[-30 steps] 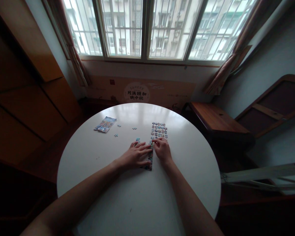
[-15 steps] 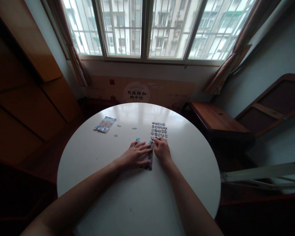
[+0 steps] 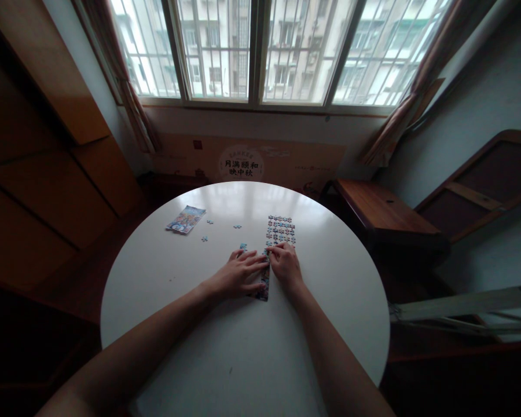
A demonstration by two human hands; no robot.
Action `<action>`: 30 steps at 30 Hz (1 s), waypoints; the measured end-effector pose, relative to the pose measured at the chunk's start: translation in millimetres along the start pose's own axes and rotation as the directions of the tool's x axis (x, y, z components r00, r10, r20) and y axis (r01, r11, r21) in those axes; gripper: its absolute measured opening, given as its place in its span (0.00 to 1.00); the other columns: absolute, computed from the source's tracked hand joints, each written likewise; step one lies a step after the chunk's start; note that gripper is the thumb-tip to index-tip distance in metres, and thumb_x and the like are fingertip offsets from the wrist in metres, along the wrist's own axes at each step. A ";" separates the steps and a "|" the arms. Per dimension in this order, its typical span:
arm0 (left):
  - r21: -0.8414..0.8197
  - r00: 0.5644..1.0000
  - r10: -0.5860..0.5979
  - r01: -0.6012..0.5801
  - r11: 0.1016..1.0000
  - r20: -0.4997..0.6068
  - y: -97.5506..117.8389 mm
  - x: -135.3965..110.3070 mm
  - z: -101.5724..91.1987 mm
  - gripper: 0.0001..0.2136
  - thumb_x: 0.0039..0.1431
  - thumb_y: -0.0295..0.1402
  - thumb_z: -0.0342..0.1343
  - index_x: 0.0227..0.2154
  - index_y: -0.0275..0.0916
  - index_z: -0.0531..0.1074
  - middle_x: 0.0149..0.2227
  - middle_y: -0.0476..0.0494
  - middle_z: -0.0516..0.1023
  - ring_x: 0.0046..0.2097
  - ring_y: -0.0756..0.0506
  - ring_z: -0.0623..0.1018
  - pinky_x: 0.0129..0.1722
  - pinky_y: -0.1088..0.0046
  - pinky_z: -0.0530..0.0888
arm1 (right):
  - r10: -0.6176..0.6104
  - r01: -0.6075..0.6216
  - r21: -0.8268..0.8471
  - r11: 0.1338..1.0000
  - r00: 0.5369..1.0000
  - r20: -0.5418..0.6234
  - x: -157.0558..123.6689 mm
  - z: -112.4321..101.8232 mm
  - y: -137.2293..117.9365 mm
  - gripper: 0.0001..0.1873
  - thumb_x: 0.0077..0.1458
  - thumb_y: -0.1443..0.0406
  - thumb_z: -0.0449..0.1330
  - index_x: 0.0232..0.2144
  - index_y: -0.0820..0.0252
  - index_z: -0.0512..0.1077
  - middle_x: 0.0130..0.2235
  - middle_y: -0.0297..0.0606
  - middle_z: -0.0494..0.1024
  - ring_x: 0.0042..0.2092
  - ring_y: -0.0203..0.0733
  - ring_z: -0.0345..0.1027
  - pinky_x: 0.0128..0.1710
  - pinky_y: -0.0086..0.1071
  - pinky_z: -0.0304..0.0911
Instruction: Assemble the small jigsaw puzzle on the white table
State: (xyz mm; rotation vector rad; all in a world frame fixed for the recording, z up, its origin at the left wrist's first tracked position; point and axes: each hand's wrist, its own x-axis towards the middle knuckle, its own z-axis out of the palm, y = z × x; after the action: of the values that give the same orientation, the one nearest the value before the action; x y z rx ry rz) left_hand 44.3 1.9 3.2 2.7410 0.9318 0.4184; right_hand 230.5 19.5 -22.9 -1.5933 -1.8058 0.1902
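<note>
My left hand [image 3: 243, 274] lies flat with fingers spread over a partly joined jigsaw puzzle [image 3: 264, 288], covering much of it. The puzzle's right edge and lower corner show dark, colourful print. At its upper right edge, my right hand [image 3: 283, 263] is closed, thumb and index finger pinched at a small jigsaw piece [image 3: 267, 251] mostly hidden by the fingers. Just beyond the right hand, loose jigsaw pieces [image 3: 281, 224] are laid out in rows.
The round white table [image 3: 178, 336] carries everything. A printed picture sheet [image 3: 186, 220] rests at its far left, with a few stray puzzle pieces [image 3: 237, 226] to the right of it. Beyond the table's right side stands a wooden bench [image 3: 386, 205].
Hardly anything differs. The fingers of my right hand have shifted very slightly at the puzzle's upper edge, while my left hand stays in place.
</note>
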 end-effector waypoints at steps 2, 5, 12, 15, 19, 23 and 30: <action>0.000 1.000 0.002 -0.002 1.000 -0.002 0.1 -0.2 0.0 0.26 0.58 0.49 0.49 0.59 0.52 0.57 0.61 0.48 0.61 0.62 0.39 0.57 0.60 0.55 0.49 | 0.005 -0.005 0.011 1.000 1.000 -0.009 0.0 -0.6 -0.3 0.12 0.53 0.69 0.54 0.33 0.57 0.78 0.36 0.40 0.72 0.41 0.43 0.65 0.54 0.41 0.52; 0.000 1.000 0.003 -0.003 1.000 -0.006 0.1 -0.5 0.4 0.26 0.58 0.49 0.49 0.59 0.52 0.58 0.61 0.48 0.61 0.62 0.39 0.57 0.60 0.55 0.49 | 0.007 -0.007 0.028 1.000 1.000 -0.007 0.3 -1.1 -0.2 0.11 0.53 0.70 0.54 0.31 0.58 0.78 0.35 0.40 0.72 0.41 0.42 0.65 0.50 0.38 0.55; 0.003 1.000 0.004 -0.004 1.000 -0.006 0.1 -0.2 0.6 0.26 0.58 0.49 0.49 0.59 0.52 0.57 0.61 0.48 0.60 0.62 0.39 0.57 0.60 0.55 0.48 | 0.021 -0.021 0.042 0.999 1.000 -0.006 0.9 -1.1 -0.2 0.11 0.52 0.70 0.54 0.29 0.57 0.78 0.34 0.39 0.72 0.40 0.42 0.65 0.50 0.38 0.55; 0.003 1.000 0.008 -0.008 1.000 -0.013 0.0 -0.3 0.6 0.26 0.58 0.49 0.49 0.59 0.52 0.58 0.61 0.48 0.60 0.62 0.39 0.57 0.60 0.55 0.48 | 0.017 -0.016 0.052 0.998 1.000 -0.019 0.7 -1.3 -0.3 0.12 0.51 0.71 0.53 0.31 0.58 0.77 0.35 0.39 0.72 0.40 0.42 0.65 0.50 0.38 0.55; 0.000 1.000 0.012 -0.012 1.000 -0.023 -0.6 -0.4 1.6 0.26 0.58 0.48 0.49 0.58 0.52 0.58 0.61 0.48 0.61 0.62 0.39 0.57 0.60 0.56 0.49 | 0.018 -0.016 0.061 0.998 0.999 -0.026 0.4 -1.2 0.3 0.13 0.51 0.71 0.53 0.33 0.58 0.77 0.35 0.40 0.72 0.40 0.42 0.66 0.48 0.37 0.57; -0.001 1.000 0.012 -0.012 1.000 -0.027 -1.2 -0.4 2.3 0.26 0.57 0.48 0.50 0.59 0.52 0.58 0.61 0.48 0.61 0.62 0.39 0.57 0.60 0.56 0.49 | 0.023 -0.023 0.047 0.999 1.000 -0.009 0.1 -0.8 0.6 0.12 0.52 0.70 0.53 0.30 0.58 0.77 0.35 0.40 0.72 0.40 0.43 0.66 0.48 0.37 0.57; 0.029 1.000 0.010 -0.010 1.000 -0.020 -0.8 -0.2 1.9 0.25 0.59 0.48 0.48 0.59 0.52 0.56 0.62 0.47 0.58 0.62 0.39 0.57 0.59 0.55 0.50 | 0.028 -0.028 0.060 0.998 1.000 -0.005 0.3 -1.0 0.9 0.12 0.52 0.69 0.52 0.34 0.59 0.76 0.34 0.39 0.72 0.38 0.41 0.66 0.45 0.35 0.58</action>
State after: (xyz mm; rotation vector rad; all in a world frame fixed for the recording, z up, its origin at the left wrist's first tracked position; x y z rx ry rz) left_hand 44.4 2.2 1.1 2.7739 0.9365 0.4380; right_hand 231.8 19.6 -22.5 -1.5762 -1.7573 0.2504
